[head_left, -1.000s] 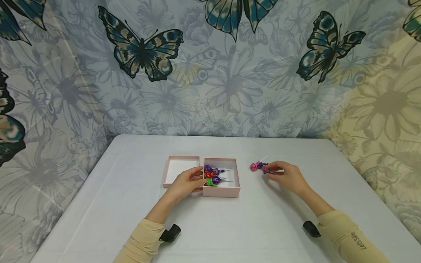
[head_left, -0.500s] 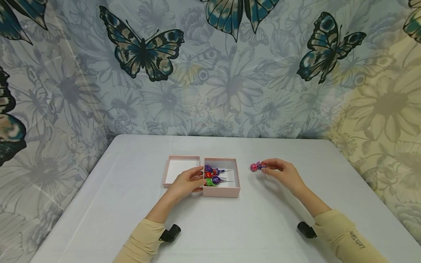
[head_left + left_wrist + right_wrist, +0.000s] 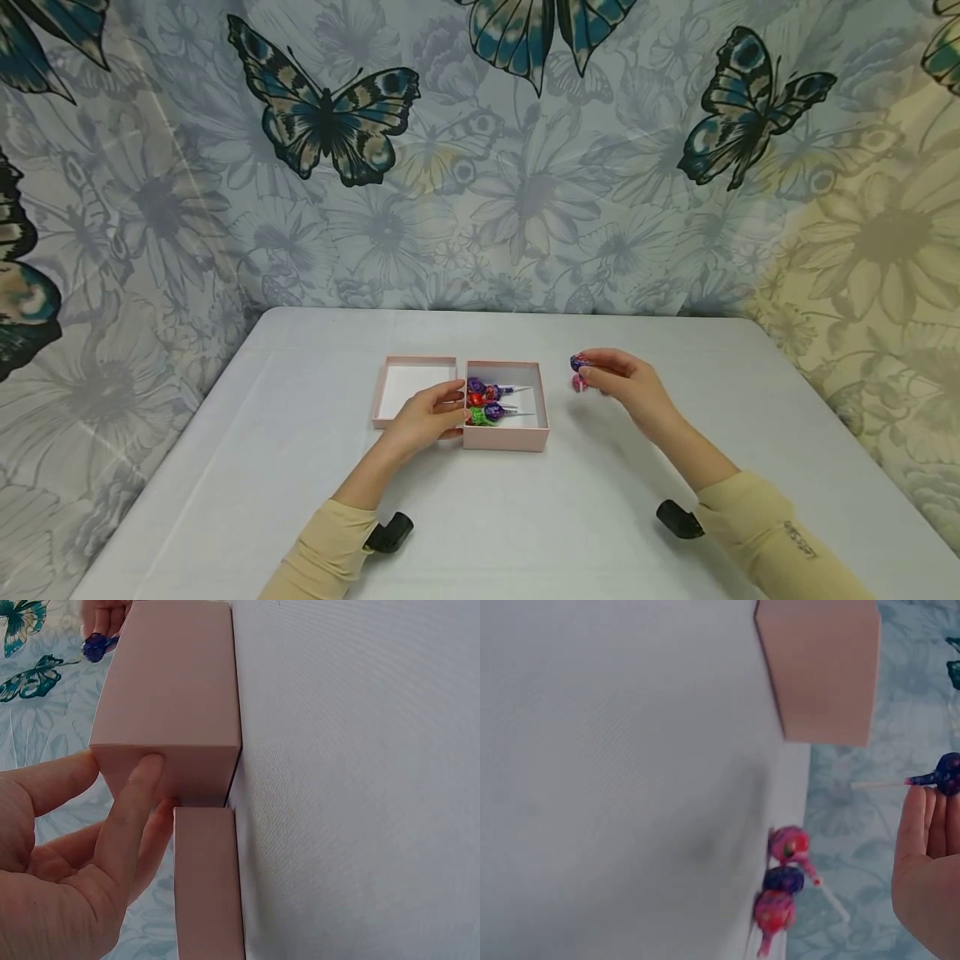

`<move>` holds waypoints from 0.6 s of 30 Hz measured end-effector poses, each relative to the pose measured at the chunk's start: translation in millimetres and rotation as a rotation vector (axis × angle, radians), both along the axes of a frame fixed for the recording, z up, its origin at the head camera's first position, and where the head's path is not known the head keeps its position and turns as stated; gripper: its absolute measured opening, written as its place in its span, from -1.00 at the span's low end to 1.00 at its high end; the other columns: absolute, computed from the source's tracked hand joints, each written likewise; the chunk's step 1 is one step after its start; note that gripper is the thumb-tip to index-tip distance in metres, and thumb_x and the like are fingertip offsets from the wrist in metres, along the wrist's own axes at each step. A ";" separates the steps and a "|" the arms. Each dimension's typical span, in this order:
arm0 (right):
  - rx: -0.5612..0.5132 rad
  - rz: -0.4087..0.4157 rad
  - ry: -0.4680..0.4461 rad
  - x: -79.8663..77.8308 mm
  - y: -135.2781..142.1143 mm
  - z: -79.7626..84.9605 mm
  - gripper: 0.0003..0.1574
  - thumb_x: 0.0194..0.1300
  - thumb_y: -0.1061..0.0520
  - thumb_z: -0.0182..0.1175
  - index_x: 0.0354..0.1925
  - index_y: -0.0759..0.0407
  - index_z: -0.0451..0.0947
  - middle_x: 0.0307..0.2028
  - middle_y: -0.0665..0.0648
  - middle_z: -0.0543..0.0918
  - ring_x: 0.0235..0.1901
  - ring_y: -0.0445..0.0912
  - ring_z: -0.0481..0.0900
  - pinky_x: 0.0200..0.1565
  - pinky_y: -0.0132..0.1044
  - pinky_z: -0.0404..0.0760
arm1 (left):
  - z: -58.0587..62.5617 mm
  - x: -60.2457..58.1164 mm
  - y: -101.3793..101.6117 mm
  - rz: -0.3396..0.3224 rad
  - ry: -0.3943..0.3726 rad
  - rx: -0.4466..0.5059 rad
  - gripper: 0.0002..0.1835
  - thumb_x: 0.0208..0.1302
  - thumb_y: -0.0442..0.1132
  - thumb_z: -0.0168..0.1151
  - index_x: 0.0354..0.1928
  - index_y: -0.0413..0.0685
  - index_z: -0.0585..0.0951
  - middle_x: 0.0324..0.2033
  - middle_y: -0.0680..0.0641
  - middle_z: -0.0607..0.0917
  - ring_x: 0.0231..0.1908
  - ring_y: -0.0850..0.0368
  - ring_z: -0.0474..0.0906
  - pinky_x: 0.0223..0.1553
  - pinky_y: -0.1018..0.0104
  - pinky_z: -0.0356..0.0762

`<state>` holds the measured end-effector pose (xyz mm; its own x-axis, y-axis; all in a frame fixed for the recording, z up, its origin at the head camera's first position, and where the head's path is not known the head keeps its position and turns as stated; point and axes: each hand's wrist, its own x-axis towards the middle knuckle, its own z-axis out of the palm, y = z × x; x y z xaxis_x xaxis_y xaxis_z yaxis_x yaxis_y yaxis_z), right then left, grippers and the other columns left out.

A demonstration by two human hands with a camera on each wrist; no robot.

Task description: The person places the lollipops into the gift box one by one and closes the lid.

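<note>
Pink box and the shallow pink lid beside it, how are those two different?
The pink box has tall walls, while the pink lid is much shallower. The box holds wrapped lollipops; the lid shows its plain white inside. The box sits on the right, the lid on the left. Both are pink outside, white inside, and lie open side up on the white table.

Right hand pinches a lollipop near the far edge of the tabletop, left hand touching the box!
</note>
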<state>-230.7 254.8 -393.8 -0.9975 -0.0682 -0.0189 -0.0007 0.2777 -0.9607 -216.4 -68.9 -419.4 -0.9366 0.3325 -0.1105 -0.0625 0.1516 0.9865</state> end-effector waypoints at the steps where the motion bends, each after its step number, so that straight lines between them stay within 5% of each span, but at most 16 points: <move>1: -0.011 0.000 -0.008 0.1 -2.9 1.8 -0.36 0.25 -0.11 0.34 0.17 0.18 0.51 -0.05 -0.07 0.66 -0.08 -0.17 0.59 0.02 -0.19 0.59 | -0.3 0.0 -0.1 -0.001 0.002 0.003 -0.39 0.32 -0.41 0.21 0.39 -0.31 0.30 0.24 -0.36 0.44 0.21 -0.21 0.43 -0.10 0.14 0.69; 7: -0.133 0.024 -0.030 0.7 -20.9 10.6 -0.43 0.26 -0.01 0.35 0.15 0.22 0.51 -0.08 -0.04 0.66 -0.10 -0.09 0.60 0.06 -0.27 0.60 | -0.3 0.3 -0.5 -0.003 0.008 0.014 -0.39 0.32 -0.41 0.21 0.39 -0.31 0.30 0.24 -0.37 0.43 0.22 -0.22 0.42 -0.10 0.14 0.69; 12: -0.182 0.033 -0.045 -1.3 -36.2 14.7 -0.52 0.25 0.00 0.36 0.10 0.10 0.56 -0.08 -0.07 0.65 -0.11 -0.15 0.60 -0.11 -0.35 0.61 | -0.1 -0.1 -0.5 -0.005 0.007 0.017 -0.38 0.32 -0.41 0.21 0.39 -0.32 0.29 0.25 -0.38 0.42 0.23 -0.23 0.41 -0.10 0.14 0.68; 18: -0.217 0.094 -0.029 -5.8 -54.4 14.0 -0.48 0.25 0.04 0.37 0.12 0.19 0.53 -0.02 0.03 0.63 0.00 -0.12 0.59 0.12 -0.27 0.57 | 0.5 0.4 -0.6 -0.004 0.002 0.017 -0.38 0.32 -0.42 0.21 0.39 -0.32 0.29 0.25 -0.38 0.42 0.23 -0.23 0.41 -0.09 0.13 0.68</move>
